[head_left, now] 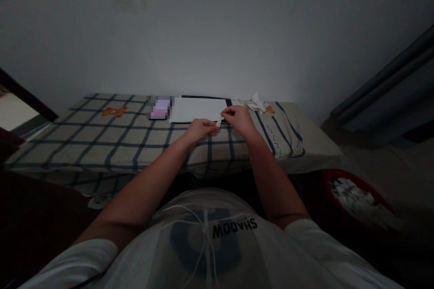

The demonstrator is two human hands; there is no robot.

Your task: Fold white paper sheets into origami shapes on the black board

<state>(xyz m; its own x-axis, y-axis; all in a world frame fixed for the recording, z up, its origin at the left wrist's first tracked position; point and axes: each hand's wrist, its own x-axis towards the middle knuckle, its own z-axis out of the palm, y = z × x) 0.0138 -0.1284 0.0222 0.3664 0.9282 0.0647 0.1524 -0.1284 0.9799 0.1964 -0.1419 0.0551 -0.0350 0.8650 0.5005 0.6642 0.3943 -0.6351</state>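
Observation:
A small white strip with tiny dark marks (219,121) is pinched between my two hands, just over the near edge of a stack of white paper. My left hand (202,129) grips its lower end with thumb and fingers. The upper end is in the fingertips of my right hand (237,118). Beneath and beyond them, the white paper (200,109) lies on a flat black item (229,102) that shows along the back and right side. What the strip is exactly is too small to tell.
A checked cloth (149,137) covers the table against the wall. Left of the paper lies a phone-like item (160,108), partly blurred out. Crumpled white tissue (257,103) sits to the right. A red bin (360,198) holding white scraps stands on the floor at right.

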